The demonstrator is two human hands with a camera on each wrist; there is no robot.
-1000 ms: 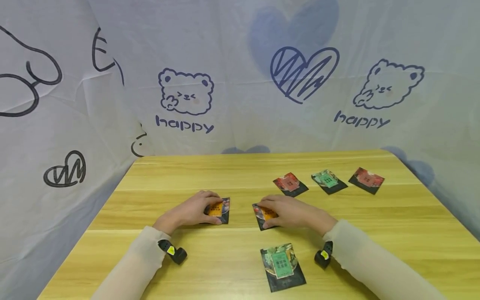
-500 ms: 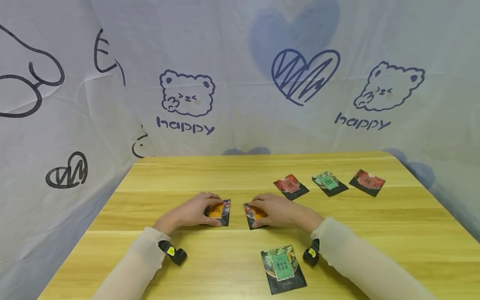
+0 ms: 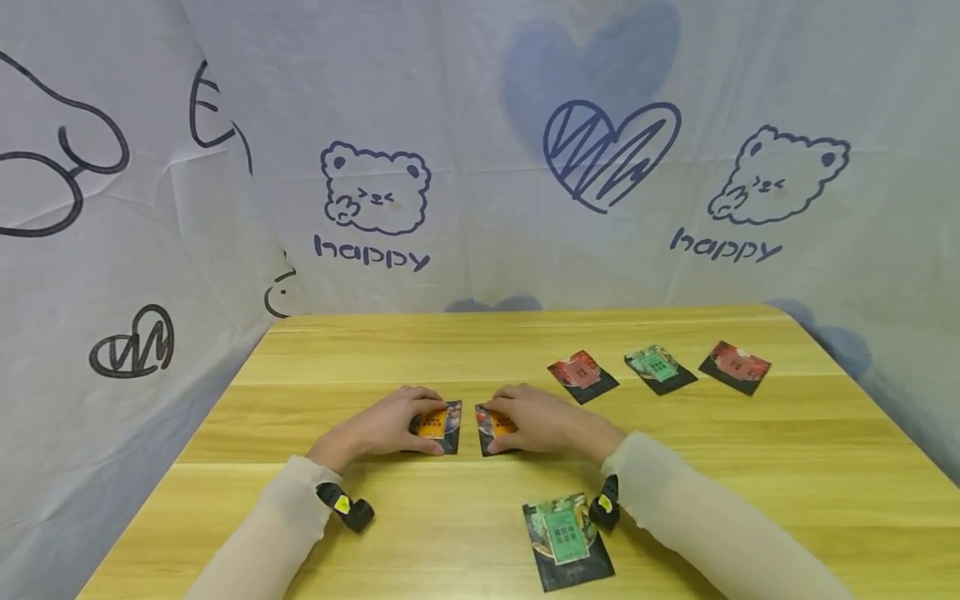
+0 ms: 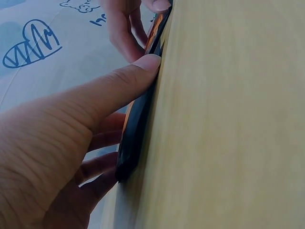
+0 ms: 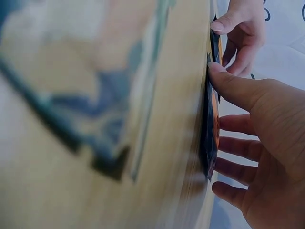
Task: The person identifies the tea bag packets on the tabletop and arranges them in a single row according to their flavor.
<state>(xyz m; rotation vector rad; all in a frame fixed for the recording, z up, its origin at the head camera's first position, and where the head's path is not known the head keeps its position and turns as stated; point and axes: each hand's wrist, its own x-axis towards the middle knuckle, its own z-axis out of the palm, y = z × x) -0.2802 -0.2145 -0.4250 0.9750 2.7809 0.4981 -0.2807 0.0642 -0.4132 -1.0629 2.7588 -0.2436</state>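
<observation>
Two small flat packets with orange labels and dark lower edges lie side by side mid-table, a narrow gap between them in the head view. My left hand (image 3: 378, 423) grips the left orange packet (image 3: 452, 427) by its edges, thumb on the near side and fingers on the far side. In the left wrist view this packet (image 4: 137, 126) lies along the tabletop. My right hand (image 3: 547, 423) holds the right orange packet (image 3: 486, 432) in the same way, and its dark edge (image 5: 208, 129) shows in the right wrist view. Each palm hides the outer part of its packet.
A green-labelled packet (image 3: 567, 540) lies near the front, left of the right wrist camera (image 3: 603, 510). Towards the back right are a red packet (image 3: 583, 375), another green packet (image 3: 660, 368) and another red packet (image 3: 735, 367). A printed cloth (image 3: 480, 183) hangs behind the wooden table (image 3: 315, 367).
My right hand has slid its orange packet leftwards, narrowing the gap to the left packet. The left hand and its packet have stayed in place.
</observation>
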